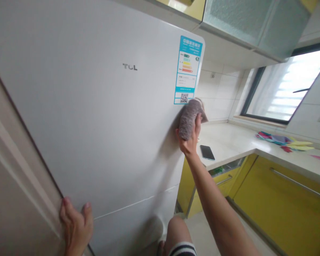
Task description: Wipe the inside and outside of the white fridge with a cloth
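Observation:
A grey-brown cleaning cloth (188, 119) is folded in my right hand (191, 138), whose fingers wrap around it. That hand presses the cloth against the right edge of a tall white refrigerator door (109, 124), just under a blue and white energy label (188, 67). At the door's left edge, low down, rests my left hand (76, 224). Its thumb and fingers are apart and it holds nothing; the fingertips touch the door's edge.
A black phone (207, 152) lies on the white counter (226, 135) to the right. Several coloured cloths (282, 139) sit farther back near the window (285, 89). Yellow cabinets (288, 199) stand below, and glass-fronted wall cupboards (237, 21) hang above. My bent knee (178, 229) is near the lower door.

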{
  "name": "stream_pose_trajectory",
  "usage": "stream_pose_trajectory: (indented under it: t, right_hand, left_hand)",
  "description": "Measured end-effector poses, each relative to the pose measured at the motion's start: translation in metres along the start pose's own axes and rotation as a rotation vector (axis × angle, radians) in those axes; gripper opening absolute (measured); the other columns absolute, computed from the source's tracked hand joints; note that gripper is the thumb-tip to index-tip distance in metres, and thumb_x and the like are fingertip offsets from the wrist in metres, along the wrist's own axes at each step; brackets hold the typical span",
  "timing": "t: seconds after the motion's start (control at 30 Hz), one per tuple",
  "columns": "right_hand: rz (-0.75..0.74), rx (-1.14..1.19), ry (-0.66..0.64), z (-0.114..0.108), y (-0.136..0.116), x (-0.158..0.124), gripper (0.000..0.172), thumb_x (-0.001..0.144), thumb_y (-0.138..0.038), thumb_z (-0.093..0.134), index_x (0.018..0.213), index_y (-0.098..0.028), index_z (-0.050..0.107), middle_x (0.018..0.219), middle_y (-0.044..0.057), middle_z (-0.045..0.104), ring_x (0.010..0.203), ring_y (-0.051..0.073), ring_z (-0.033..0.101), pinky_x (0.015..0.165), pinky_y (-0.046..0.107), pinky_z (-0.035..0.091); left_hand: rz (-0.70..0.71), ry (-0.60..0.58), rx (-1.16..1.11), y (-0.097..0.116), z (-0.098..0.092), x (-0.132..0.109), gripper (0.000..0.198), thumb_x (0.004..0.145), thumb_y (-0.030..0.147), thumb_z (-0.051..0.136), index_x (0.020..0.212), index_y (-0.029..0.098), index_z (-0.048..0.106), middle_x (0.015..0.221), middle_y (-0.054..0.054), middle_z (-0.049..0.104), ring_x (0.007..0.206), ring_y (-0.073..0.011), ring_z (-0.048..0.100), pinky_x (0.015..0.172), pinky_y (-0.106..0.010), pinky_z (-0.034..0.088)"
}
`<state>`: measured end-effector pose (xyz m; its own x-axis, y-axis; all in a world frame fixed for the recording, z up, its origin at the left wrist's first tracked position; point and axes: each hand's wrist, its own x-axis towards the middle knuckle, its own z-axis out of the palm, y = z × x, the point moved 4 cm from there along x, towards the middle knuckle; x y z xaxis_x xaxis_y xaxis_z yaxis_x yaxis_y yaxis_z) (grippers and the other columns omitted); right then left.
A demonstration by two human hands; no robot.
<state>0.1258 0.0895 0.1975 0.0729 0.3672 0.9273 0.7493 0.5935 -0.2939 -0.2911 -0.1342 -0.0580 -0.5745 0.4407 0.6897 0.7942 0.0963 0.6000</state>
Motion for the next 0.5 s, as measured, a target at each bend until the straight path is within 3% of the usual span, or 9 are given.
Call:
stream_pose_trajectory:
  t: [0.07, 0.13, 0.2, 0.27, 0.37, 0.43, 0.5]
  right_hand:
    - [-0.066, -0.066, 0.050, 0.013, -0.006, 0.014, 0.102, 0.090, -0.073, 0.053, 0.171, -0.017, 0.030, 0.178, 0.013, 0.000, 0.165, 0.039, 0.003, 0.131, 0.060, 0.018]
    - [-0.084, -0.109, -0.024, 0.027, -0.004, -0.013, 0.104, 0.081, -0.078, 0.061, 0.166, -0.022, 0.043, 0.178, 0.010, 0.004, 0.164, 0.042, 0.004, 0.131, 0.062, 0.014]
    - [-0.097, -0.069, -0.217, 0.045, 0.007, -0.075, 0.100, 0.069, -0.079, 0.073, 0.155, -0.030, 0.060, 0.177, 0.008, 0.016, 0.162, 0.048, 0.006, 0.130, 0.067, 0.008]
    - [-0.059, -0.002, -0.520, 0.066, 0.025, -0.159, 0.091, 0.058, -0.072, 0.085, 0.141, -0.036, 0.073, 0.170, 0.009, 0.035, 0.158, 0.055, 0.015, 0.128, 0.072, 0.005]
    - [0.048, 0.054, -0.969, 0.087, 0.052, -0.289, 0.077, 0.061, -0.055, 0.088, 0.136, -0.043, 0.075, 0.160, 0.011, 0.051, 0.148, 0.061, 0.035, 0.120, 0.082, 0.016]
    - [0.006, 0.083, -1.073, 0.089, 0.062, -0.347, 0.079, 0.062, -0.047, 0.088, 0.139, -0.050, 0.071, 0.153, 0.010, 0.059, 0.139, 0.059, 0.049, 0.111, 0.081, 0.033]
    - [-0.148, 0.098, -0.974, 0.083, 0.063, -0.369, 0.084, 0.064, -0.042, 0.086, 0.143, -0.059, 0.064, 0.145, 0.004, 0.066, 0.124, 0.050, 0.065, 0.101, 0.073, 0.049]
  left_hand:
    - [-0.070, 0.004, 0.006, -0.016, 0.017, -0.003, 0.109, 0.096, 0.055, 0.053, 0.168, -0.008, 0.002, 0.169, -0.041, 0.017, 0.158, -0.0573, 0.024, 0.123, -0.074, 0.032]
    - [-0.136, 0.037, 0.049, -0.028, 0.032, -0.008, 0.113, 0.094, 0.055, 0.053, 0.167, -0.012, -0.001, 0.165, -0.046, 0.018, 0.155, -0.0631, 0.025, 0.117, -0.080, 0.034]
    - [-0.195, 0.084, 0.101, -0.036, 0.042, -0.013, 0.115, 0.092, 0.055, 0.054, 0.166, -0.013, -0.001, 0.162, -0.048, 0.021, 0.152, -0.0670, 0.025, 0.112, -0.085, 0.034]
    - [-0.236, 0.126, 0.136, -0.041, 0.047, -0.016, 0.114, 0.091, 0.055, 0.055, 0.167, -0.011, 0.000, 0.161, -0.046, 0.024, 0.150, -0.0675, 0.028, 0.112, -0.086, 0.034]
    - [-0.243, 0.136, 0.161, -0.046, 0.048, -0.017, 0.113, 0.092, 0.055, 0.054, 0.169, -0.007, 0.001, 0.161, -0.045, 0.027, 0.150, -0.0663, 0.031, 0.112, -0.085, 0.035]
    - [-0.231, 0.113, 0.159, -0.049, 0.048, -0.018, 0.113, 0.092, 0.055, 0.055, 0.170, -0.005, 0.000, 0.163, -0.044, 0.026, 0.151, -0.0659, 0.030, 0.111, -0.086, 0.037]
    - [-0.218, 0.117, 0.139, -0.054, 0.048, -0.018, 0.114, 0.090, 0.055, 0.057, 0.170, -0.005, 0.003, 0.163, -0.044, 0.027, 0.151, -0.0658, 0.031, 0.110, -0.086, 0.037]
